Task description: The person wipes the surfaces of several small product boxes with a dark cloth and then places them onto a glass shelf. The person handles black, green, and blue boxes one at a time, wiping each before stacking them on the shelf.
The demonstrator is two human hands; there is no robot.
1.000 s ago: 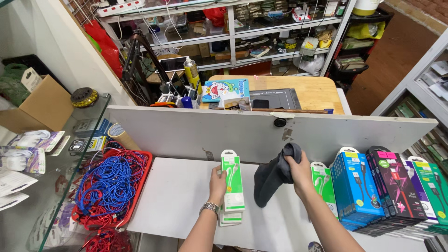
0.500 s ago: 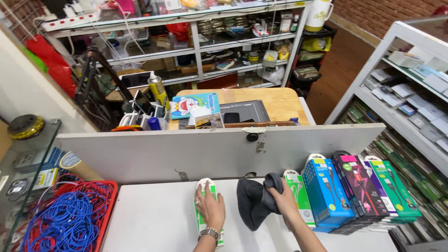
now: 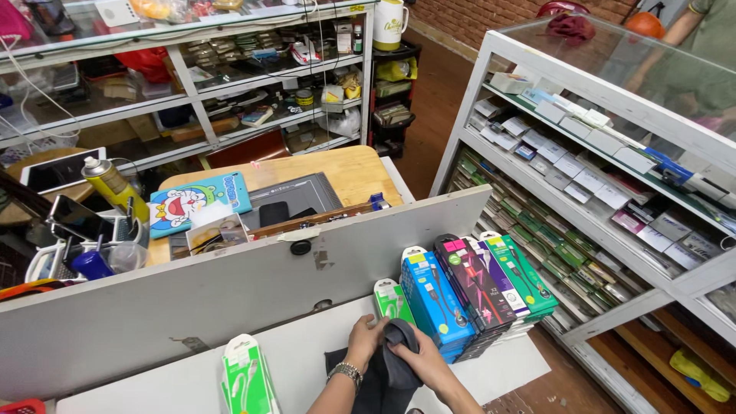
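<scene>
- My left hand and right hand both grasp a dark grey cloth low over the white bench; the fingers of both are clenched into its folds.
- The cloth sits bunched between my palms, with its loose end trailing down toward my wrists and the bench.
- Risk: just beside my right hand stands a row of boxed cables, leaning against one another near the bench edge. A sideways sweep of the cloth could catch the nearest blue box and tip the row.
- Risk: the green cable pack stands just behind my left fingers; a forward push could knock it flat.
- Another green pack lies on the bench, well to the left, apart from both hands.
</scene>
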